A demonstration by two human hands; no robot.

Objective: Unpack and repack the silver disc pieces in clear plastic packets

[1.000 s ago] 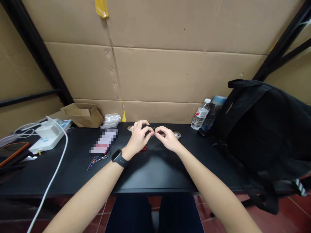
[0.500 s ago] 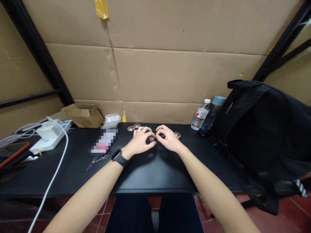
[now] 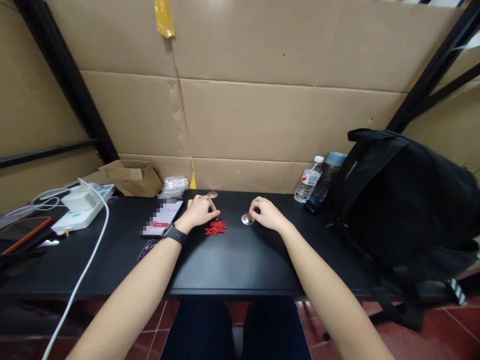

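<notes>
My left hand, with a dark watch on its wrist, is closed in a pinch on a red cord. Most of that cord lies bunched on the black table just below the fingertips. To the right, my right hand pinches the red top of a small metal cymbal, a shiny round disc close to the tabletop; whether it touches the table I cannot tell. Behind my left hand sits another small cymbal with a red bit at its centre.
At left are a phone, a clear plastic bundle, an open cardboard box and a power strip with a white cable. A water bottle, a dark bottle and a black backpack stand right.
My hands were close together over a small item with red on it; now they are apart. The left has moved left, and a red cord bunch shows below it. A cymbal shows at my right fingertips.
</notes>
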